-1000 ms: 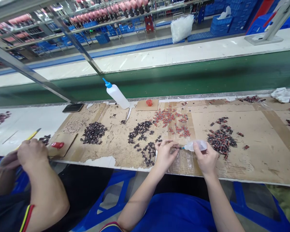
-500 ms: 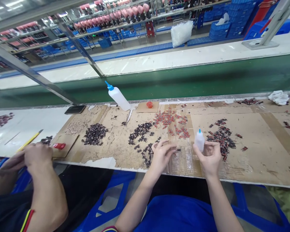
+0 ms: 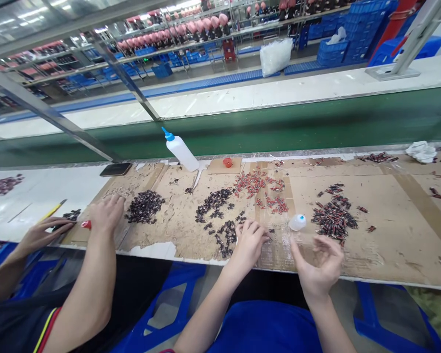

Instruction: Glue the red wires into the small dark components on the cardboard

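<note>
Your left hand (image 3: pixel 250 239) is curled on the cardboard-covered tabletop (image 3: pixel 400 230), fingertips pinching a tiny dark part, hard to make out. Your right hand (image 3: pixel 320 262) hangs loosely open, holding nothing. The small squeeze bottle (image 3: pixel 297 222) stands just beyond it, beside the red-and-black pile (image 3: pixel 334 215).
</note>
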`<state>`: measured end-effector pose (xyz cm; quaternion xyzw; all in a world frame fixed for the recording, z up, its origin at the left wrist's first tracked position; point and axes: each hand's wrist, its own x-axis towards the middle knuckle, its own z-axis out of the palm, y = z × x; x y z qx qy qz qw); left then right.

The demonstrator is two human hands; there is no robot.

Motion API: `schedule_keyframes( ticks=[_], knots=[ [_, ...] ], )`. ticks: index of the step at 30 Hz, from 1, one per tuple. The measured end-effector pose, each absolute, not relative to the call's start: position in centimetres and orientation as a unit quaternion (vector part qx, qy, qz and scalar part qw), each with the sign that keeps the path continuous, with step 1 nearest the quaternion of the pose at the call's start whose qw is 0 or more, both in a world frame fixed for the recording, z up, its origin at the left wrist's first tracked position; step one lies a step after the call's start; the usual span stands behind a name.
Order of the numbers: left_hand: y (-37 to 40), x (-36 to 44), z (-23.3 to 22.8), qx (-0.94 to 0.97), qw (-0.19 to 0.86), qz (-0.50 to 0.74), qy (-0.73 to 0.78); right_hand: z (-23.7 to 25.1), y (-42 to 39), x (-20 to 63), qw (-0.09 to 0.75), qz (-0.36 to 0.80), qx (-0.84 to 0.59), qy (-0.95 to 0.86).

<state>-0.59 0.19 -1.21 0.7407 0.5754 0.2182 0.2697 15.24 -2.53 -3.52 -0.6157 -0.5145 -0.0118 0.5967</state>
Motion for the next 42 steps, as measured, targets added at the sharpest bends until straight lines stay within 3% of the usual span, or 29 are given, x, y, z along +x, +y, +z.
schedule_keyframes(
  ticks=[5, 7, 16, 25, 36, 42],
  knots=[
    [-0.2, 0.2, -0.5, 0.704, 0.368, 0.274, 0.542, -3.6, -3.9, 14.0, 0.532, 0.228, -0.571, -0.582],
    [-0.1, 0.2, -0.6, 0.701, 0.373, 0.287, 0.535, -3.9, -3.7, 14.0, 0.531, 0.275, -0.57, -0.564],
    [1.1, 0.2, -2.3, 0.71, 0.23, 0.267, 0.609, -4.7, -3.2, 13.8, 0.51, 0.331, -0.635, -0.476],
    [0.4, -0.6, -2.3, 0.665, 0.364, 0.366, 0.54, -3.6, -2.7, 13.3, 0.529, 0.314, -0.614, -0.494],
    [0.2, -1.3, -1.1, 0.661, 0.426, 0.377, 0.489, -2.5, -2.6, 13.9, 0.503, 0.43, -0.586, -0.468],
    [-0.2, -1.1, -0.9, 0.632, 0.448, 0.388, 0.5, -2.0, -2.8, 13.7, 0.508, 0.43, -0.584, -0.464]
  ],
)
